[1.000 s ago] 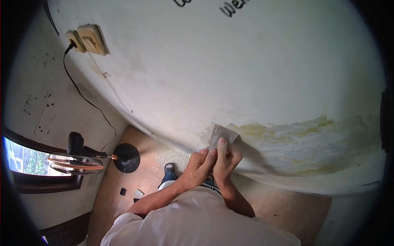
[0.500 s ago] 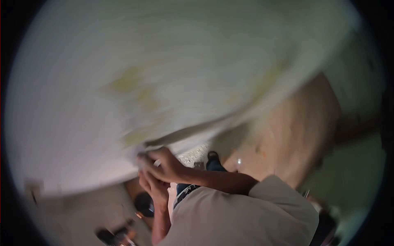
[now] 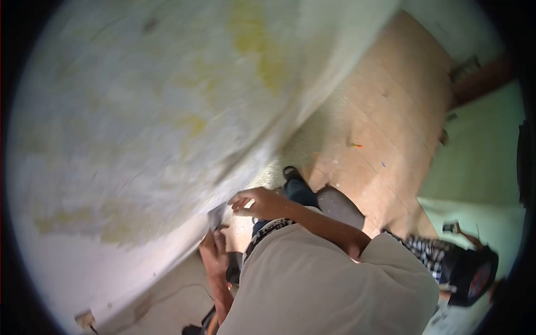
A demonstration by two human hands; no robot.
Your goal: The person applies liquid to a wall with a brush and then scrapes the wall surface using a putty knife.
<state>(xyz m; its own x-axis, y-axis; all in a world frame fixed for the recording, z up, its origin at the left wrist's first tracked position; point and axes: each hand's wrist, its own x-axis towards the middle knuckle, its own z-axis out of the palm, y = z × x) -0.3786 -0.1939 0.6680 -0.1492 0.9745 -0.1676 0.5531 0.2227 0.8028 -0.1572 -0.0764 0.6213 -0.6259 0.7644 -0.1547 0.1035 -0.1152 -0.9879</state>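
Note:
My left hand (image 3: 214, 250) is low beside the wall, its fingers closed on a small grey flat piece (image 3: 216, 216) that sticks up past the fingertips. The piece looks thin and sheet-like, and its exact kind does not show. Just above and to the right, my right hand (image 3: 251, 203) has curved fingers with a gap between them and the thumb. Its fingertips come close to the piece's upper edge. The whitish wall (image 3: 139, 162), with yellow patches and scuffs, fills the view beyond both hands.
Tan floor tiles (image 3: 385, 134) spread to the right, with small scraps on them. Another person (image 3: 435, 254) in a checked garment and dark cap is at the right, near a pale green wall (image 3: 474, 151). A wall socket (image 3: 85, 319) with a cord sits lower left.
My hands were together at the wall and have drawn apart, the right one up and to the right, the left one lower. The view has turned, showing more floor and the other person.

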